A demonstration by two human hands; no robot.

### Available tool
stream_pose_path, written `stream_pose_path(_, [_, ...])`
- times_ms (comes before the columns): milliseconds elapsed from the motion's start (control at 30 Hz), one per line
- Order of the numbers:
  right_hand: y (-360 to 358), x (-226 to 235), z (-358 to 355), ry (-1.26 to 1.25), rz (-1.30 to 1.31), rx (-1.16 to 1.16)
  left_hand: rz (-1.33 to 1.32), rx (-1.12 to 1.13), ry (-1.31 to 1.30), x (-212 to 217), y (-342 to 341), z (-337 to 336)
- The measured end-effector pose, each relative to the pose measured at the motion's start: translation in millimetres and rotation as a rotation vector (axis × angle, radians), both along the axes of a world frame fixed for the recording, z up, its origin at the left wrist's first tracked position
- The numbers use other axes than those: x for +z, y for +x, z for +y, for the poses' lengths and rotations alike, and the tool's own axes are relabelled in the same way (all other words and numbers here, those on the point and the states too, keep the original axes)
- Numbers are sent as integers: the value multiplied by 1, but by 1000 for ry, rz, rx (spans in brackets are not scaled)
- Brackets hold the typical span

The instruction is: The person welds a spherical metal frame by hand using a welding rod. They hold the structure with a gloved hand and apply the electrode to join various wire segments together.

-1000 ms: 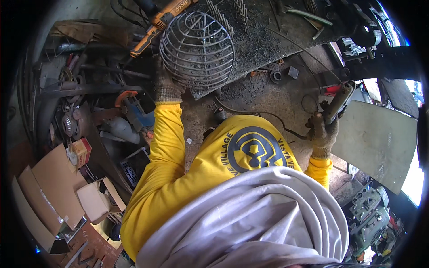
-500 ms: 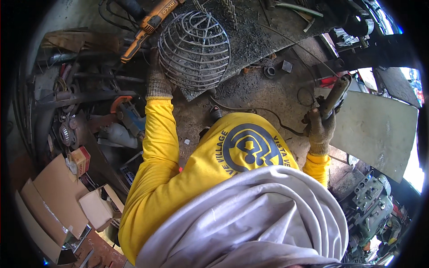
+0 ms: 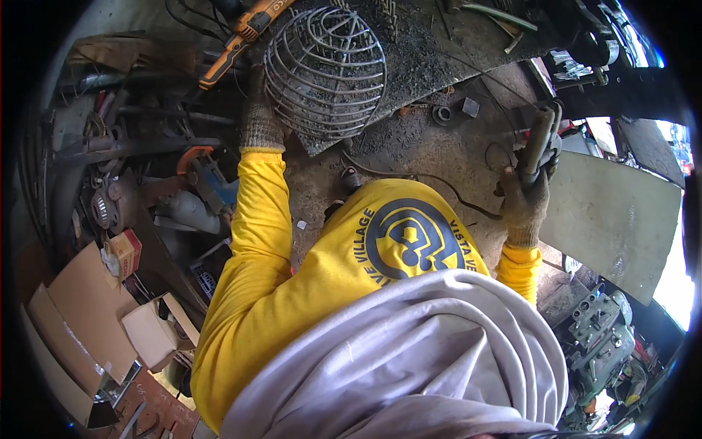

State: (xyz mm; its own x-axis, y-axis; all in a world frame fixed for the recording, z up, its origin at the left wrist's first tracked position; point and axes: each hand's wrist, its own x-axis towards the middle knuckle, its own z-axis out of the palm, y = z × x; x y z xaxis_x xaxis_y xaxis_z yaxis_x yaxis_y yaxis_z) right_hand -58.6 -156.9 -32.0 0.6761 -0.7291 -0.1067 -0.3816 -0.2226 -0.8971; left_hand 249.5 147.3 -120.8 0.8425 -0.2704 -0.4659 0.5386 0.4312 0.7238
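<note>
Brown-gloved left hand (image 3: 262,110) meets the wire cage (image 3: 327,73), fingers indistinct in shadow.

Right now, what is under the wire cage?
Through the gaps in the wire cage, the bench shows, its corner jutting out below. The cage's own wires cover strips of it. Whether the two touch, and where the left hand's fingers end, is hidden.

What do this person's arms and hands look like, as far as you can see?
The left hand and right hand wear greyish-brown, knitted-looking gloves; the left glove darkens toward the fingers. Long, bright yellow sleeves cover the arms: the left sleeve is deeply creased, the right sleeve shows less. I see no print on either sleeve.
</note>
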Motion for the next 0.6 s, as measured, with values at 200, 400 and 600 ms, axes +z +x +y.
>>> stream_pose_path(200, [3,13,6,94,-64,-47,20,23,-45,4,-4,-4])
stream_pose_path(400, [-5,3,1,12,-40,-28,59,45,-42,11,-6,-8])
stream_pose_path(600, [-9,6,-3,-256,108,16,68,86,-19,4,-1,-6])
